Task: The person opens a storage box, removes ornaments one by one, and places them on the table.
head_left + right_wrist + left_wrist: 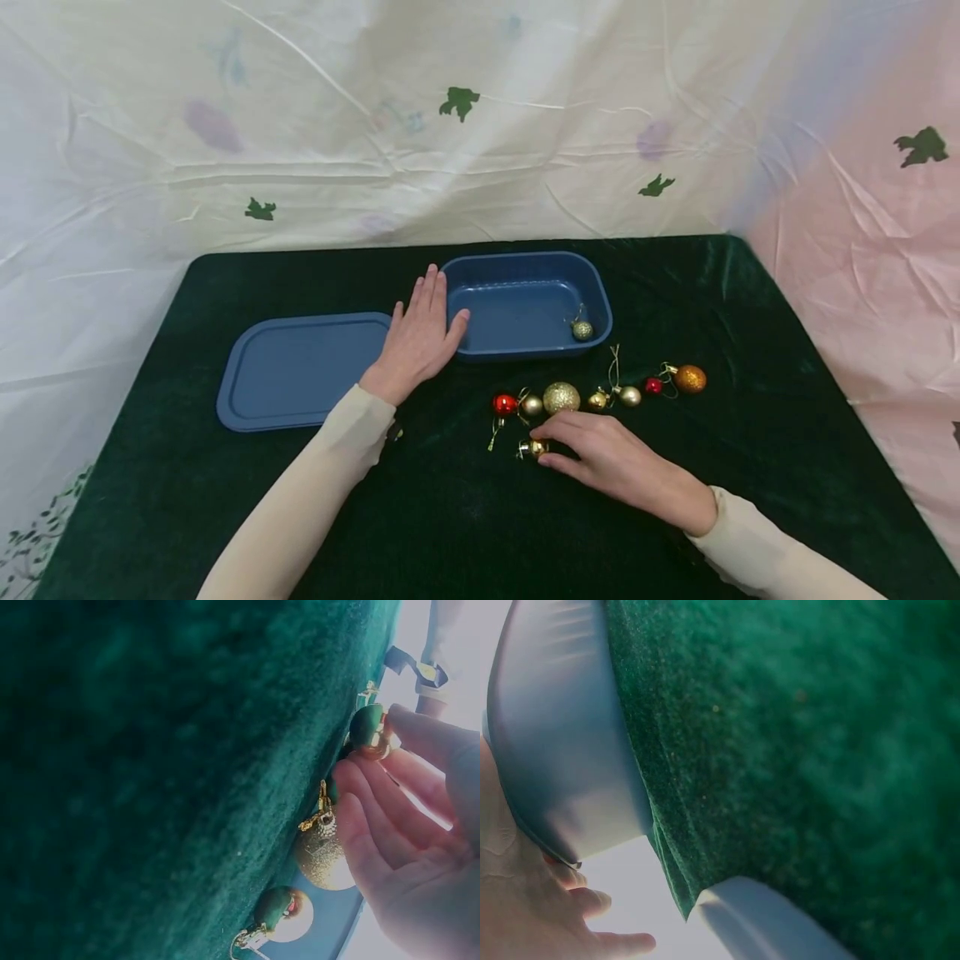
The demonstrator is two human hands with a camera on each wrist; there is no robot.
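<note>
One small gold bauble (531, 448) lies on the dark green velvet cloth (450, 517), pinched at the right hand's (611, 460) fingertips. Just beyond sits a row of baubles (600, 395). The left hand (417, 340) rests flat, fingers straight, against the blue tub (525, 304), beside its lid (296, 371). Crinkled pale sheeting (480, 125) walls the table.

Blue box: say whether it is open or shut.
Open. The blue box has no cover on; its lid lies flat beside it, and one small ornament sits inside.
</note>
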